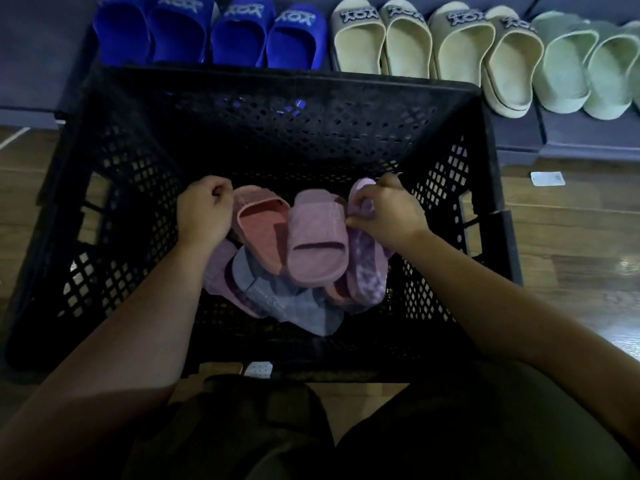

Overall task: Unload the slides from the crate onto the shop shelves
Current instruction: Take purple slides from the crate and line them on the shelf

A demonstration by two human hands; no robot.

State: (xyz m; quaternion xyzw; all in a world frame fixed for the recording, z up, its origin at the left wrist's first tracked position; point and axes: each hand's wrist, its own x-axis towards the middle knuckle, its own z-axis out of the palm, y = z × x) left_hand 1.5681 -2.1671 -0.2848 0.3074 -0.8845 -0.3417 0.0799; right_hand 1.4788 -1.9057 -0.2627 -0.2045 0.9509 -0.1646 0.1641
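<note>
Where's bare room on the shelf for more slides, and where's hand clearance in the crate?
Shelf: bare only left of the blue slides; cream slides and green slides fill the rest. Crate: open floor between the pile and the far wall, also along the near wall. Crowded mid-crate: left hand and right hand are in the pile.

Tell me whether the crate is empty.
Not empty: the crate holds a pile of pink, purple and grey slides on its floor.

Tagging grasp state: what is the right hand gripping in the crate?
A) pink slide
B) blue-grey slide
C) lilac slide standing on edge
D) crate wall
C: the right hand pinches the toe end of the lilac slide, which stands on edge inside the black crate.
</note>
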